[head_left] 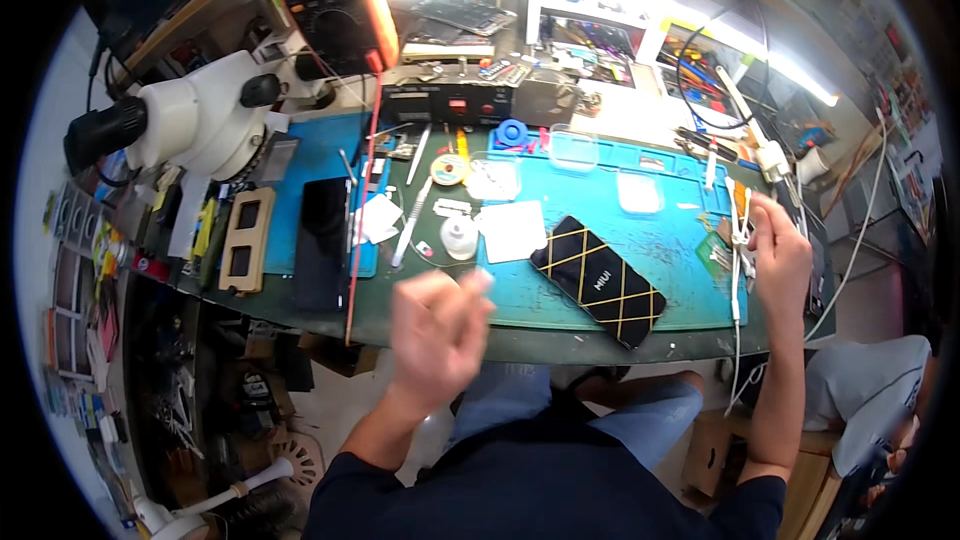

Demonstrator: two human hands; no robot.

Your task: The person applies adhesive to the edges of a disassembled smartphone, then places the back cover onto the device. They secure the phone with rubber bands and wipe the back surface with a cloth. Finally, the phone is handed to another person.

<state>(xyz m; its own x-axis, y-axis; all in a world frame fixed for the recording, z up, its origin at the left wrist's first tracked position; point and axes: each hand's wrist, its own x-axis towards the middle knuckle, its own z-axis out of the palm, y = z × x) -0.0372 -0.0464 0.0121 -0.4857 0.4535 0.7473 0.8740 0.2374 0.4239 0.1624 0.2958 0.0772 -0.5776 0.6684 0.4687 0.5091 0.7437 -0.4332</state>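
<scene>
My left hand [438,335] is raised over the table's near edge, its fingers curled together and slightly blurred. Something pale shows at its fingertips, too small to name. My right hand [780,250] is at the right end of the work mat, fingers bent and closed against a bundled white cable [741,238]. The cable's lower end hangs past the table edge. Between my hands a black phone-shaped thing with gold crossing lines [598,282] lies at a slant on the blue mat [690,285]. Beyond my left hand stand a small white dispenser bottle [459,237] and a white sheet [512,230].
A microscope [200,115] and an orange-edged multimeter [330,5] stand at the left. Below them lie a dark phone [323,245] and a tan frame [247,240]. Clear plastic boxes [573,148] rest at the back. A red cable [362,210] crosses the bench.
</scene>
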